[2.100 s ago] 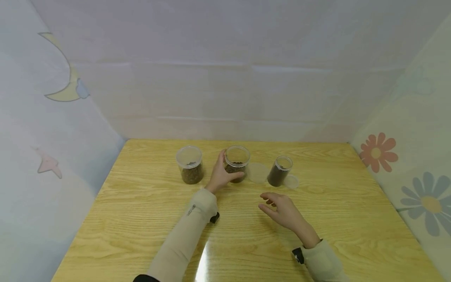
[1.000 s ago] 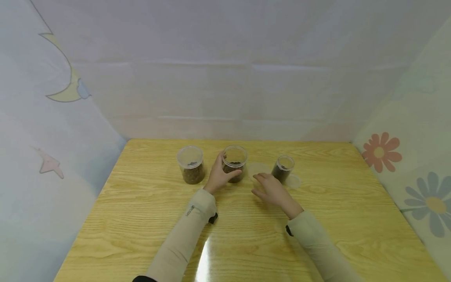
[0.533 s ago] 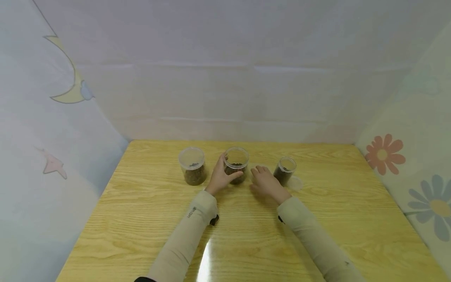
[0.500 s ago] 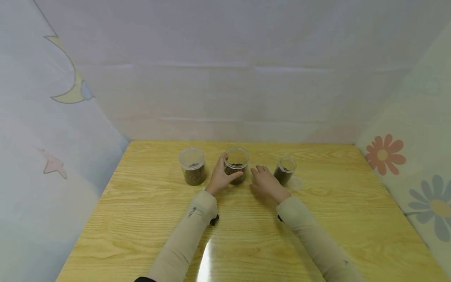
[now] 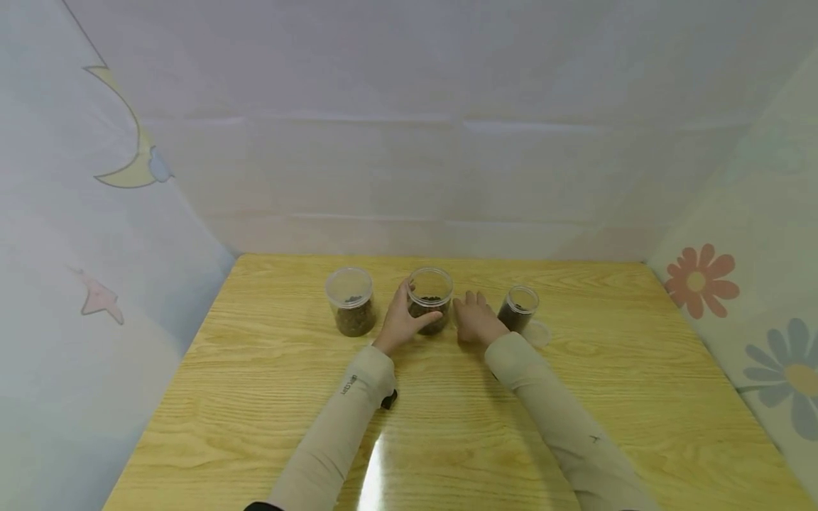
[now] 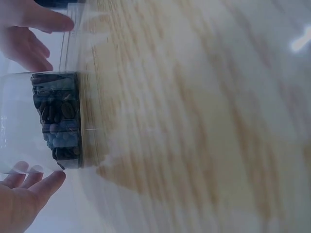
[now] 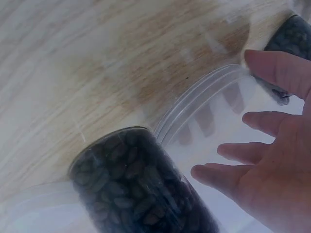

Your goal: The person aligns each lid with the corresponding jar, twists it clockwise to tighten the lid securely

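My left hand [image 5: 397,319] grips a clear jar [image 5: 429,304], upright on the table, without a lid and partly filled with dark beans. In the left wrist view its beans [image 6: 59,116] form a dark band at the base. My right hand [image 5: 476,317] reaches down between this jar and a narrower jar [image 5: 514,314], also filled with dark beans. Seen from the right wrist, the fingers spread over a large clear lid [image 7: 206,119] on the table. The thumb [image 7: 277,68] is at the lid's rim; whether it presses there is unclear.
A wide jar [image 5: 353,312] with dark beans stands left of the gripped one. A small clear lid [image 5: 538,334] lies right of the narrow jar. All stand toward the back of the wooden table [image 5: 422,440], before a pale wall [image 5: 409,177].
My right hand has moved forward and left from the front of the table to the large lid, which it covers in the head view. My left hand stays around the jar.
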{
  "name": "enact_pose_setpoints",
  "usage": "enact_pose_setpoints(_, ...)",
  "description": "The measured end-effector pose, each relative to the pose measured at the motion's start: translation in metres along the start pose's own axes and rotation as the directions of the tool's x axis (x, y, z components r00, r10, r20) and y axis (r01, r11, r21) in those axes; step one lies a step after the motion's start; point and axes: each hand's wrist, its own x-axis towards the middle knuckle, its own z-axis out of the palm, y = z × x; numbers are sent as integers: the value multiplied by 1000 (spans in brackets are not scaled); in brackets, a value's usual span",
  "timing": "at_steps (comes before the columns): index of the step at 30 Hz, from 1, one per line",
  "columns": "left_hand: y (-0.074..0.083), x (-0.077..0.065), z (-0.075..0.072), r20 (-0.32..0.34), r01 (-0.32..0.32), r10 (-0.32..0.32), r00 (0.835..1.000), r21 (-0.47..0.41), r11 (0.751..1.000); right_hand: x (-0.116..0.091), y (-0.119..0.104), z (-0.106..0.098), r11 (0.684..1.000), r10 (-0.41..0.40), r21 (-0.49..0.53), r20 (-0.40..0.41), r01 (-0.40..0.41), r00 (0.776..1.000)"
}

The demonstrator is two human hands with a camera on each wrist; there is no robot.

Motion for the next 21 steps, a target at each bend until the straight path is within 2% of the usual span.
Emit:
enact_pose_setpoints(12, -4, 2, 1, 0, -14, 14, 1000, 6, 1000, 7, -2, -2, 999, 39, 25, 79, -41, 996)
enact_pose_setpoints(18, -2, 1, 1, 3, -5, 5, 1000, -6, 1000, 6, -3, -3, 999, 15, 35, 42, -16, 999)
enact_pose_setpoints(21, 9, -4, -2, 5, -18, 18, 1000, -18, 1000, 5, -4, -3, 999, 12, 39, 22, -12, 1000)
